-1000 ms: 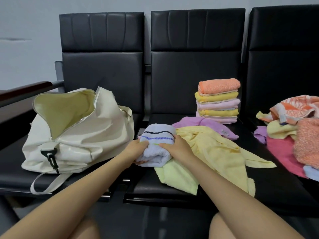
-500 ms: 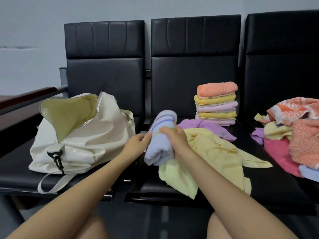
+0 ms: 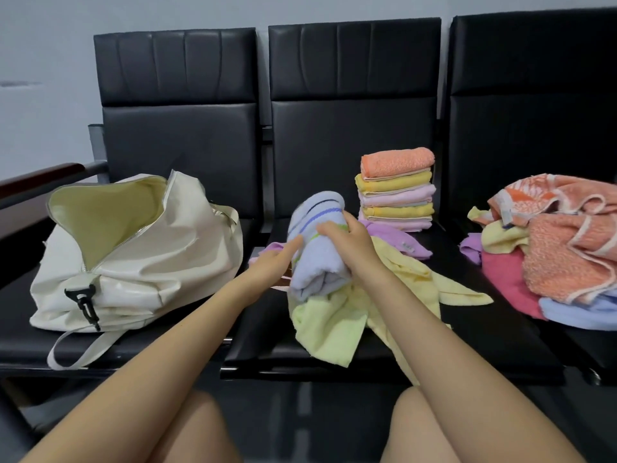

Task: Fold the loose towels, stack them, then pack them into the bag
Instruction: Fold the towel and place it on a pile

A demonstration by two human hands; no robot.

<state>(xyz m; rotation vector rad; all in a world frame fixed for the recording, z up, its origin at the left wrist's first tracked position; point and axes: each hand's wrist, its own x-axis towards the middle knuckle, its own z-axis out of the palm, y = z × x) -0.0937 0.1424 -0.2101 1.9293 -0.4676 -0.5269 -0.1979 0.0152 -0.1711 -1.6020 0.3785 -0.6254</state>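
Note:
My right hand (image 3: 347, 243) grips a folded pale blue towel with dark stripes (image 3: 317, 255), lifted and tilted over the middle seat. My left hand (image 3: 277, 260) touches its left side with straight fingers. Under it lie a loose yellow towel (image 3: 337, 325) and a purple towel (image 3: 397, 240). A neat stack of folded towels (image 3: 397, 188), orange on top, stands at the back of the middle seat. The cream bag (image 3: 133, 259) sits unzipped on the left seat.
A heap of loose towels (image 3: 561, 248) in orange, pink, yellow and blue covers the right seat. The three black seats (image 3: 494, 332) have tall backrests behind them. A wooden armrest (image 3: 36, 177) runs at the far left. My knees are below the seat edge.
The blue towel has been lifted off the seat and turned upright in my right hand. My left hand let go of it and now only touches its side.

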